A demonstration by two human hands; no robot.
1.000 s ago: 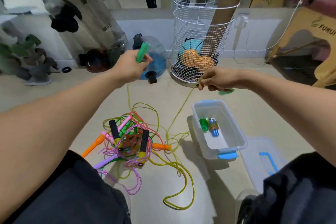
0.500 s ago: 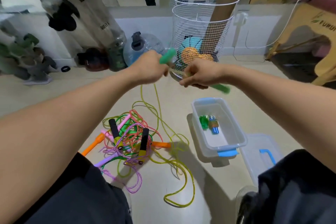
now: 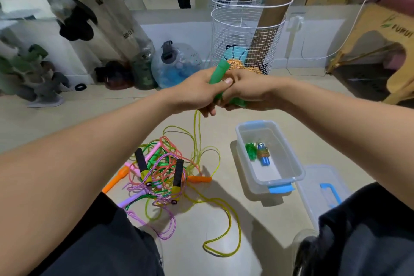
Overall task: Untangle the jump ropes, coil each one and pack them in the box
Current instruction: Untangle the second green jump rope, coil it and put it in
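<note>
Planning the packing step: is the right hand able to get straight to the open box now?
Probably not yet: the right hand grips a green handle together with the left hand, though the box is open below.

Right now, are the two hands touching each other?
Touching. The head view shows the left hand and the right hand pressed together around the green handles, with no gap between them.

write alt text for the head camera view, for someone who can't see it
A person's left hand and right hand hold two green handles together, a yellow rope hanging to the floor. Below lie a tangle of ropes and an open clear box holding two coiled ropes.
</note>
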